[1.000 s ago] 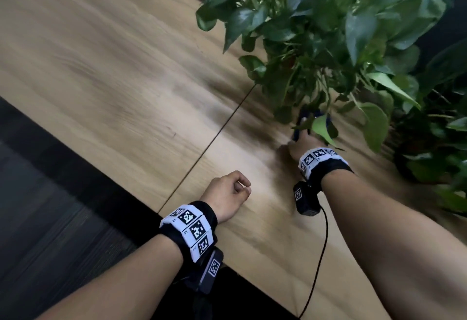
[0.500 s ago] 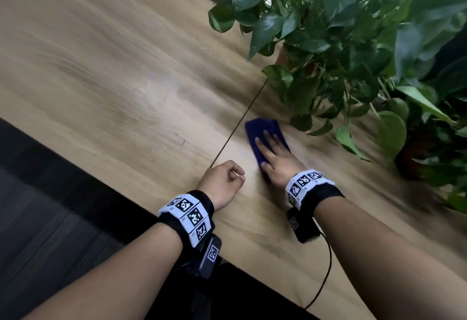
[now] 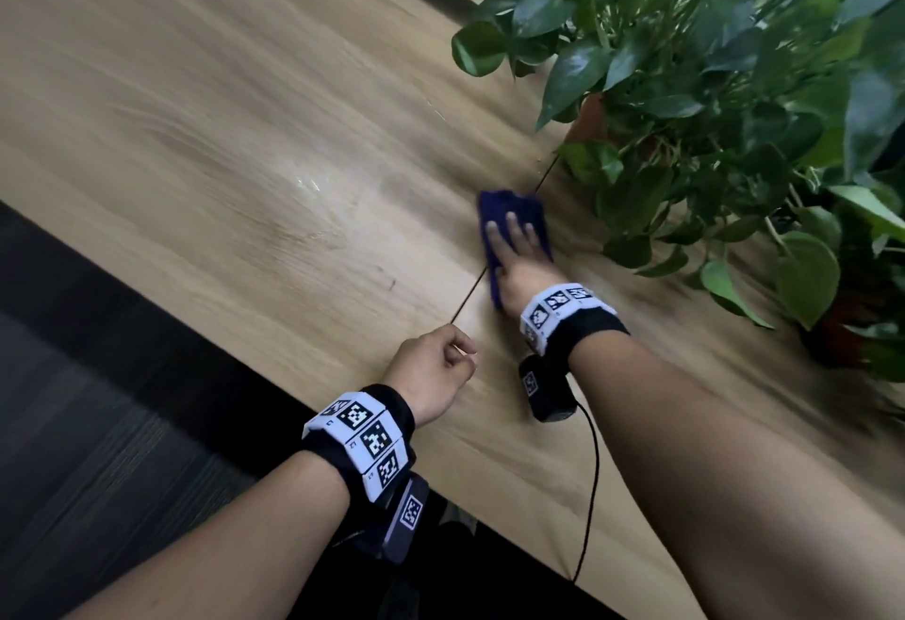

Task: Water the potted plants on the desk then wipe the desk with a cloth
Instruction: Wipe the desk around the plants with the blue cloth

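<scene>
A dark blue cloth [image 3: 499, 210] lies flat on the wooden desk [image 3: 220, 130], over a thin dark seam in the top. My right hand [image 3: 519, 262] presses down on the cloth with fingers spread flat. Near the desk's front edge rests my left hand [image 3: 433, 374], curled into a loose fist with nothing in it. A leafy green potted plant [image 3: 685, 81] in a brown pot [image 3: 590, 117] stands just right of the cloth, its leaves hanging over the desk. A second plant in a dark red pot [image 3: 832, 330] sits at the far right.
A small wet patch [image 3: 306, 184] shines on the desk left of the cloth. The desk's front edge [image 3: 196, 321] runs diagonally, with dark floor [image 3: 73, 423] below it. A black cable [image 3: 590, 487] hangs from my right wristband.
My right hand has slid the cloth out from under the leaves and leftward across the seam. The left fist has stayed near the desk edge. The view has shifted.
</scene>
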`<act>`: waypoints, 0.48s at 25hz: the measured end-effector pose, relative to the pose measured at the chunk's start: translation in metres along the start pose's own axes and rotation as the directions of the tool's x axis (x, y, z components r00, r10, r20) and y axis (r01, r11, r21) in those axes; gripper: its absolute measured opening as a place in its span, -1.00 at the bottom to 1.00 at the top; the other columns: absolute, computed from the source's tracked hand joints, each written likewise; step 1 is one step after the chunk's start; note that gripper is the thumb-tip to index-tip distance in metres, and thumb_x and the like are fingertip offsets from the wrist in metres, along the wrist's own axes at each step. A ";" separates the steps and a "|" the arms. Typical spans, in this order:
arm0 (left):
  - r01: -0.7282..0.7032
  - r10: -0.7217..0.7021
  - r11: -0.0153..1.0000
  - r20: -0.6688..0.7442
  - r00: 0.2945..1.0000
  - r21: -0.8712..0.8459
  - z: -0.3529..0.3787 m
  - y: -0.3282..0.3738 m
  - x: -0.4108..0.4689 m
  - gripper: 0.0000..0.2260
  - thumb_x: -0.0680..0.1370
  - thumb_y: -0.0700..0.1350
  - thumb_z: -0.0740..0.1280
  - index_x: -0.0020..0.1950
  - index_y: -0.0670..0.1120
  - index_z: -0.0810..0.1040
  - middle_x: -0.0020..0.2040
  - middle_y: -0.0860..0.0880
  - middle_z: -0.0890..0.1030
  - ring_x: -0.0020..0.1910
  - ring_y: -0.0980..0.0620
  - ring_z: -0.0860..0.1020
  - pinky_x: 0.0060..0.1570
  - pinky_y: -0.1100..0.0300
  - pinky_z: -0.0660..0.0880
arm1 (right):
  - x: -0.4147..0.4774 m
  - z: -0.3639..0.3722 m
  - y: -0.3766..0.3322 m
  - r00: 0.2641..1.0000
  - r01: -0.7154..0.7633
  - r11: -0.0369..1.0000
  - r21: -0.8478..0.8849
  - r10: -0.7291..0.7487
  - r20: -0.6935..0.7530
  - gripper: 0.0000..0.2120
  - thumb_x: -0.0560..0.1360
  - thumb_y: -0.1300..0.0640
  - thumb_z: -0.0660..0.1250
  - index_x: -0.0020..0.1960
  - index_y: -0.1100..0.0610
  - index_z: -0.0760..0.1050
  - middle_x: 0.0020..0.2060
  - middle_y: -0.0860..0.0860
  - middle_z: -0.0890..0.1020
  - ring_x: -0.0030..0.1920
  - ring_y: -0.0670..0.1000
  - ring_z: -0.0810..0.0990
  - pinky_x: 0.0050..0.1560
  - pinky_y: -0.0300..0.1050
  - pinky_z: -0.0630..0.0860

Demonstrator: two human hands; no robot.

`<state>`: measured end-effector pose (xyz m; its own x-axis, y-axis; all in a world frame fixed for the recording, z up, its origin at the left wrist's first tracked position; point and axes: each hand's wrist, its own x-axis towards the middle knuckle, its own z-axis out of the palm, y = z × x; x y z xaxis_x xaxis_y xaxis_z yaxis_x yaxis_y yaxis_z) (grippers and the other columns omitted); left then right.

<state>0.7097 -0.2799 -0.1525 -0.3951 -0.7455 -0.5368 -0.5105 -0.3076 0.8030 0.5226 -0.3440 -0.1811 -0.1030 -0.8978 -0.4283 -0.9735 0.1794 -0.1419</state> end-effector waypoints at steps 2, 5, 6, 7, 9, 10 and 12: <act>-0.038 0.037 0.999 0.040 0.998 0.018 0.026 0.011 -0.001 -0.96 0.46 -0.13 0.33 -0.13 0.01 0.55 -0.23 -0.05 0.64 -0.17 -0.10 0.62 -0.03 0.03 0.57 | -0.025 0.006 0.023 0.999 0.052 0.999 0.011 -0.052 -0.002 -0.40 0.59 0.15 0.06 0.53 -0.03 -0.16 0.52 0.02 -0.21 0.50 0.09 -0.21 0.45 -0.05 -0.11; -0.055 0.053 0.998 0.083 0.995 0.027 0.051 0.016 -0.010 -0.96 0.46 -0.11 0.33 -0.11 -0.01 0.55 -0.17 -0.11 0.66 -0.15 -0.09 0.62 -0.02 0.05 0.57 | -0.048 0.003 0.079 0.986 -0.154 0.988 -0.013 0.153 -0.064 -0.42 0.60 0.07 0.03 0.52 -0.03 -0.16 0.53 0.03 -0.20 0.50 0.10 -0.18 0.46 -0.02 -0.11; -0.061 0.056 0.997 0.112 0.992 0.039 0.064 0.019 -0.016 -0.95 0.46 -0.11 0.33 -0.10 -0.01 0.55 -0.18 -0.10 0.66 -0.16 -0.08 0.62 -0.03 0.07 0.56 | -0.058 -0.002 0.103 0.958 -0.275 0.961 0.000 0.274 -0.078 -0.42 0.60 0.06 0.03 0.53 -0.02 -0.17 0.53 0.04 -0.19 0.50 0.12 -0.17 0.46 0.01 -0.13; -0.068 0.061 0.996 0.132 0.989 0.056 0.075 0.022 -0.023 -0.95 0.46 -0.10 0.33 -0.09 -0.02 0.55 -0.20 -0.07 0.65 -0.18 -0.06 0.61 -0.05 0.10 0.55 | -0.065 -0.008 0.124 0.925 -0.370 0.929 0.031 0.371 -0.080 -0.42 0.60 0.07 0.03 0.53 -0.02 -0.16 0.53 0.05 -0.18 0.50 0.12 -0.17 0.47 0.03 -0.14; -0.090 0.076 0.992 0.151 0.986 0.093 0.094 0.026 -0.034 -0.93 0.46 -0.11 0.32 -0.08 -0.01 0.56 -0.26 0.05 0.60 -0.25 0.03 0.57 -0.10 0.23 0.51 | -0.074 -0.017 0.155 0.887 -0.449 0.887 0.110 0.458 -0.068 -0.41 0.59 0.11 0.05 0.53 -0.02 -0.14 0.53 0.02 -0.16 0.50 0.10 -0.15 0.47 0.03 -0.13; -0.106 0.086 0.987 0.160 0.983 0.118 0.105 0.029 -0.040 -0.93 0.46 -0.10 0.32 -0.08 0.00 0.56 -0.30 0.10 0.58 -0.29 0.10 0.54 -0.15 0.32 0.47 | -0.079 -0.022 0.168 0.877 -0.464 0.872 0.156 0.477 -0.053 -0.40 0.57 0.14 0.06 0.53 -0.02 -0.12 0.53 0.00 -0.16 0.50 0.08 -0.16 0.47 0.02 -0.13; -0.135 0.102 0.979 0.203 0.974 0.155 0.134 0.038 -0.049 -0.93 0.47 -0.10 0.32 -0.08 0.01 0.55 -0.34 0.14 0.54 -0.33 0.22 0.50 -0.24 0.44 0.41 | -0.092 -0.036 0.194 0.855 -0.497 0.832 0.247 0.518 -0.024 -0.36 0.54 0.21 0.09 0.53 -0.03 -0.11 0.53 -0.03 -0.17 0.50 0.06 -0.18 0.47 0.01 -0.14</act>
<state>0.6077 -0.1759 -0.1301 -0.5916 -0.6377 -0.4933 -0.5648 -0.1088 0.8180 0.3357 -0.2405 -0.1374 -0.5976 -0.6841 -0.4181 -0.7079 0.6951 -0.1255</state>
